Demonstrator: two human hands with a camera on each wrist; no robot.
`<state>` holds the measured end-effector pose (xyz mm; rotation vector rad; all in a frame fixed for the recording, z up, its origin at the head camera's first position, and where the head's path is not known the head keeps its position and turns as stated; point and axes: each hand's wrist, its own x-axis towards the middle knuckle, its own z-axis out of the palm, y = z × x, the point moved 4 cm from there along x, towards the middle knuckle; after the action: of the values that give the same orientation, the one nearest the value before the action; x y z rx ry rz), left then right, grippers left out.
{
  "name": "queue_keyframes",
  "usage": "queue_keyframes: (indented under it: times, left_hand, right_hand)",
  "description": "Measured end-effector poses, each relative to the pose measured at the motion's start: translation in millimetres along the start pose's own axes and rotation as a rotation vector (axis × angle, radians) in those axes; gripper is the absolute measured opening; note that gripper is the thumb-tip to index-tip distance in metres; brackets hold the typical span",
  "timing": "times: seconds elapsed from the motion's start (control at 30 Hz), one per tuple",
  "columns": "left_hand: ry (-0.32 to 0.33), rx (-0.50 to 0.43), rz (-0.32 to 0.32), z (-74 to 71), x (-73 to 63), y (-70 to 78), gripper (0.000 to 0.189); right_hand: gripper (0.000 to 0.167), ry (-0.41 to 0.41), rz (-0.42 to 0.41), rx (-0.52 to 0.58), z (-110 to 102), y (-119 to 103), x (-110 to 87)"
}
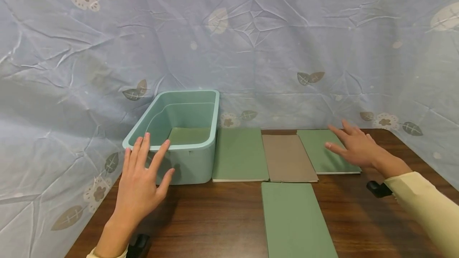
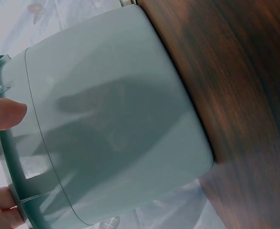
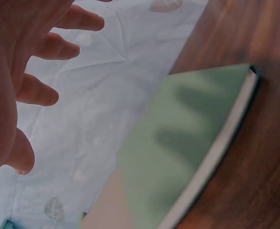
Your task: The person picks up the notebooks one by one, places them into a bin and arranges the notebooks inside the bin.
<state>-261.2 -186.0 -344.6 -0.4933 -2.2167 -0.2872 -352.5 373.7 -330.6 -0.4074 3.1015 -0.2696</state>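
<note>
A pale teal plastic bin stands at the left of the table, with a green book lying inside it. My left hand is at the bin's near side, fingers straight and spread, overlapping the rim in the head view; whether they touch it I cannot tell. Over the rightmost green notebook hovers my right hand, its fingers apart and holding nothing. In the right wrist view, that hand's shadow falls on the notebook's green cover. Between the bin and that notebook lie another green notebook and a brown one.
One more green notebook lies nearer on the dark wooden table, in front of the row. A pale blue floral cloth hangs behind the table and along its sides.
</note>
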Motion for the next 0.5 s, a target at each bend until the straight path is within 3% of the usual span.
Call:
queue_keyframes:
  times: [0.5]
  left_hand:
    - [-0.005, 0.048, -0.035, 10.2, 10.2, 14.6, 0.072]
  right_hand:
    - [0.082, -0.139, -0.019, 0.109, 52, 21, 38.3]
